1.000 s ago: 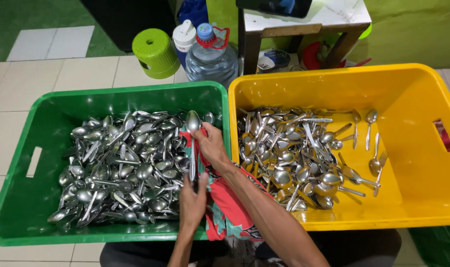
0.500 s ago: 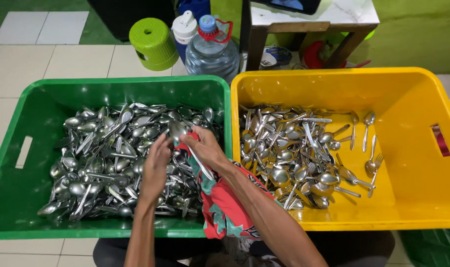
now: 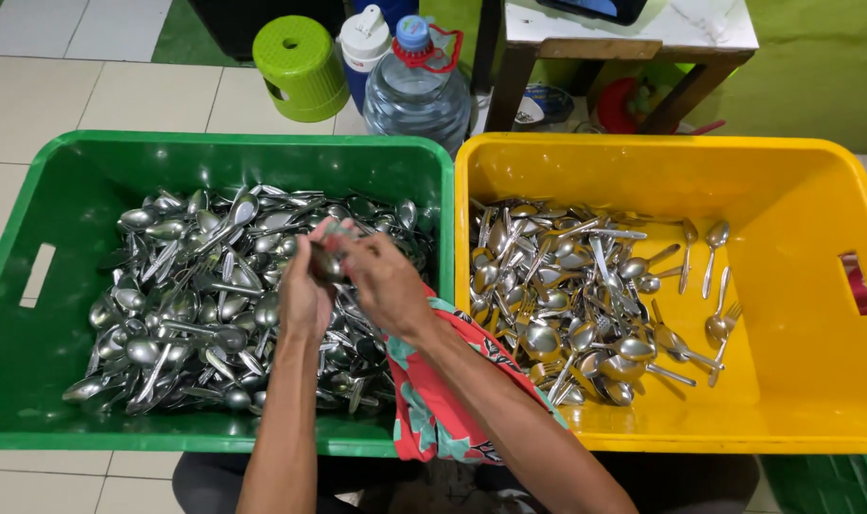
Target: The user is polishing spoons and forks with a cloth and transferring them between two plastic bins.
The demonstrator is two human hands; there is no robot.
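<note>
We hold one spoon [image 3: 325, 264] between both hands above the green crate [image 3: 33, 376]. Only its dull grey bowl shows between our fingers; the handle is hidden. Our left hand [image 3: 305, 290] is clamped on it from the left, and our right hand [image 3: 388, 286] closes in from the right with the red patterned cloth [image 3: 431, 400] bunched under the palm, touching the spoon. The cloth trails down over our right forearm and across the crate's near rim.

Below our hands the green crate is heaped with cutlery [image 3: 205, 295], wall to wall except for a bare strip along its left side and near edge. The yellow crate [image 3: 814, 314] stands touching it on the right; its pile [image 3: 567, 295] sits against the left wall, with bare floor open toward the right wall. Behind the crates, a green stool [image 3: 300, 67] and a water bottle [image 3: 414, 90] stand close to the far rims.
</note>
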